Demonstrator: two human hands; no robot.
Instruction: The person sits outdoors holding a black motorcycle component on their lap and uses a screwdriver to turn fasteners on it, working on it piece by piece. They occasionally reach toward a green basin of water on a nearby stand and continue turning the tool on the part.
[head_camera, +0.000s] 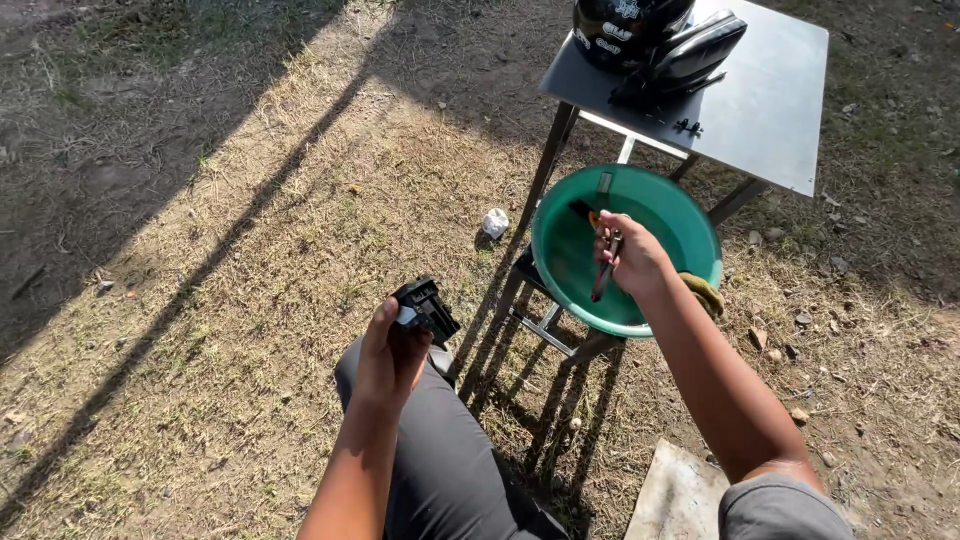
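The left hand (390, 350) is closing its grip around a small black boxy part (427, 308) above the person's knee; the right hand (630, 258) is pinching what looks like a thin brush (606, 270) over a green basin (690, 220) sitting under the grey desk (770, 100); a black helmet (625, 30) is resting on top.

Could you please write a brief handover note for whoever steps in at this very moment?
Left hand: shut on a small black plastic boxy part, held up above the knee, away from the basin.
Right hand: shut on a thin dark brush-like tool, its lower end pointing down into the round green plastic basin.
The basin sits on a metal stand beside a grey metal table carrying a black helmet.
Done: part and tool both in hand.
Left: the tool has not touched the part.
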